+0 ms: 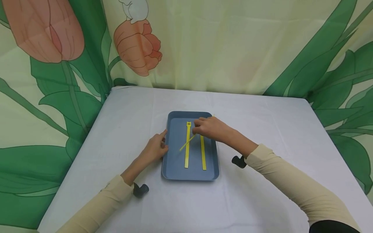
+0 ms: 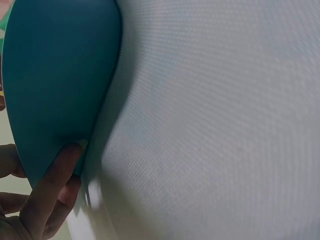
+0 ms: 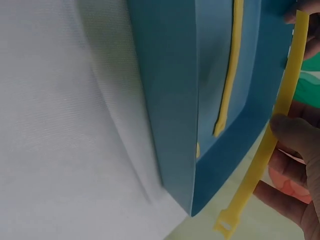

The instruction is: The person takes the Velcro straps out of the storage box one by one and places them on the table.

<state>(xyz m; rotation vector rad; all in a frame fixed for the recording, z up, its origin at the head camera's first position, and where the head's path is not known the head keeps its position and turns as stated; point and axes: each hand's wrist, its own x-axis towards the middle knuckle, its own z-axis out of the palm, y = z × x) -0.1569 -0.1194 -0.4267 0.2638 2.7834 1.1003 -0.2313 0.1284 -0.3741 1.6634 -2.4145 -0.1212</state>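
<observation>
My right hand pinches a yellow cable strap over the blue tray. In the right wrist view this strap runs between thumb and fingers, its slotted head hanging low. Two more yellow straps lie lengthwise in the tray: the left strap has its slotted head at the far end, while the right strap passes partly out of sight beneath my right hand. At the tray's left side, my left hand holds the rim, with fingers against the outer wall.
A white cloth covers the table around the tray. Behind it hangs a curtain printed with tulips and leaves. Dark wrist cameras stick out below the left sleeve and the right sleeve.
</observation>
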